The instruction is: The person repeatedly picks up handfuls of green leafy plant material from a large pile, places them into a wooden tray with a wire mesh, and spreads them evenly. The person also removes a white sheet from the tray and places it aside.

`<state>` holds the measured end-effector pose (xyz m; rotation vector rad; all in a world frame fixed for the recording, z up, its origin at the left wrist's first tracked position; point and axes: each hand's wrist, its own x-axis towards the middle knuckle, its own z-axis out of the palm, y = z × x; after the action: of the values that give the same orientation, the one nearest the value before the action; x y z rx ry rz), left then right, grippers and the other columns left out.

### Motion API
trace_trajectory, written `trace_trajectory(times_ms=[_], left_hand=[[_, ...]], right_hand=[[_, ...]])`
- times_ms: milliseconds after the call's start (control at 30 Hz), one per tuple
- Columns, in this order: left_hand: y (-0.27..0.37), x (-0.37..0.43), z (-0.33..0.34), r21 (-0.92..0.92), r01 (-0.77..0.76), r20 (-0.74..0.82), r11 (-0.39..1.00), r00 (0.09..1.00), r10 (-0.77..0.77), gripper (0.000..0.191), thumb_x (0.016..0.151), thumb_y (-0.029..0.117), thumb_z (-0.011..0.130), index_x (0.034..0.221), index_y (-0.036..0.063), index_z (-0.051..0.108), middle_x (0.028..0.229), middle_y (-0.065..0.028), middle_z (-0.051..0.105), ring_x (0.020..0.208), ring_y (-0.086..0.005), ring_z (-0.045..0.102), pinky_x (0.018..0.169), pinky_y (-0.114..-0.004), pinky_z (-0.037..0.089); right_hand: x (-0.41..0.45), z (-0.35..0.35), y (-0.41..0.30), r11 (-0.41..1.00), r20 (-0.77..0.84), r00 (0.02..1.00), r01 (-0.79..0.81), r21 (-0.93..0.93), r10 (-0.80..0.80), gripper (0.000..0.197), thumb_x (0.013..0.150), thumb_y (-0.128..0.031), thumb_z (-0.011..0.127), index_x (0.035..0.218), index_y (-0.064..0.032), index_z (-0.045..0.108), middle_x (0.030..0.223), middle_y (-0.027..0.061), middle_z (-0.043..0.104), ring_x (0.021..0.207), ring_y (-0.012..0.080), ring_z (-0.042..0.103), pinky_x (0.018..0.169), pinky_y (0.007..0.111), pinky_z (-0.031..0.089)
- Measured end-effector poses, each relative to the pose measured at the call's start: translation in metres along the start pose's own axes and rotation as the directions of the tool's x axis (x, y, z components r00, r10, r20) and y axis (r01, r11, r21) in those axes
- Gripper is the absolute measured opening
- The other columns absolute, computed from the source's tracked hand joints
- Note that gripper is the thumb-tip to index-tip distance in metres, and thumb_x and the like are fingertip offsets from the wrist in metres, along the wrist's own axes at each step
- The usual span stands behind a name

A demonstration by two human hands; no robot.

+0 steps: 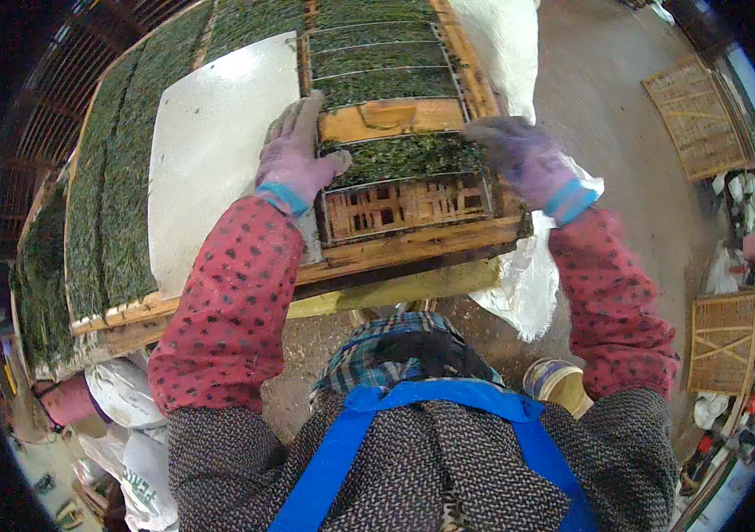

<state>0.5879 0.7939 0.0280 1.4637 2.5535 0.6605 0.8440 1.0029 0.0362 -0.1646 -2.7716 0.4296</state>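
Note:
Before me lies a wooden-edged frame (417, 236) spread with dark green, leafy shredded material (411, 156). A divided metal grid (411, 176) rests over its right part. One of its sections shows bare wood, and the nearest shows wooden slats with little green on them. My left hand (294, 146), in a purple glove with grey fingers, lies on the grid's left side, thumb over the green material. My right hand (517, 156), gloved alike and blurred, is at the grid's right edge; its fingertips are hard to make out. A white sheet (218, 159) lies left of my left hand.
White woven cloth (530, 286) hangs at the frame's right side. A bucket (560, 386) stands on the floor near my right elbow. Slatted wooden panels (723, 342) lean at the far right. Stuffed white sacks (128, 392) sit at lower left.

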Motion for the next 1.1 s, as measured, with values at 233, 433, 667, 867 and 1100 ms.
trace_trajectory(times_ms=[233,433,667,867,1100], left_hand=[[0.002,0.001,0.001,0.051,-0.027,-0.002,0.998,1.000,0.027,0.088,0.070,0.031,0.073,0.142,0.0110,0.027,0.144,-0.0148,0.032,0.135,-0.0318,0.026,0.111,-0.039,0.024],[0.004,-0.003,-0.001,0.062,0.019,0.004,0.998,1.000,-0.019,0.089,0.069,0.029,0.073,0.143,0.0143,0.025,0.145,-0.0143,0.031,0.136,-0.0317,0.025,0.111,-0.041,0.023],[0.004,0.000,0.000,0.041,0.005,-0.006,0.999,1.000,-0.005,0.088,0.069,0.030,0.073,0.143,0.0154,0.027,0.144,-0.0152,0.032,0.135,-0.0329,0.025,0.111,-0.042,0.023],[0.001,0.000,0.002,0.044,0.010,-0.014,0.999,1.000,-0.010,0.088,0.068,0.029,0.073,0.143,0.0161,0.027,0.144,-0.0160,0.033,0.135,-0.0335,0.026,0.111,-0.042,0.023],[0.002,0.001,0.003,0.031,0.014,-0.008,0.999,1.000,-0.014,0.087,0.070,0.027,0.072,0.143,0.0168,0.027,0.144,-0.0145,0.033,0.135,-0.0327,0.025,0.111,-0.041,0.023]], right_hand=[[0.051,0.059,-0.070,0.987,0.110,0.993,0.066,-0.149,-0.050,0.048,0.088,-0.041,0.051,0.131,-0.0219,0.046,0.128,0.0072,0.051,0.120,0.0302,0.043,0.103,0.044,0.032],[0.018,0.016,-0.038,0.976,0.057,0.988,-0.132,-0.170,0.144,0.036,0.085,-0.038,0.056,0.116,-0.0210,0.060,0.117,0.0048,0.056,0.112,0.0323,0.048,0.099,0.044,0.035],[0.021,0.019,-0.051,0.992,0.143,0.989,0.056,-0.113,-0.040,0.035,0.084,-0.036,0.057,0.117,-0.0225,0.059,0.119,0.0050,0.058,0.114,0.0305,0.048,0.101,0.042,0.034],[-0.003,-0.004,-0.008,0.995,0.117,0.989,-0.082,-0.058,0.088,0.037,0.081,-0.019,0.059,0.117,-0.0212,0.059,0.121,0.0057,0.056,0.112,0.0321,0.049,0.100,0.041,0.038],[-0.039,-0.003,0.041,0.945,0.085,0.941,-0.322,-0.057,0.326,0.045,0.080,-0.014,0.060,0.124,-0.0216,0.056,0.123,0.0112,0.055,0.111,0.0387,0.050,0.093,0.042,0.044]])
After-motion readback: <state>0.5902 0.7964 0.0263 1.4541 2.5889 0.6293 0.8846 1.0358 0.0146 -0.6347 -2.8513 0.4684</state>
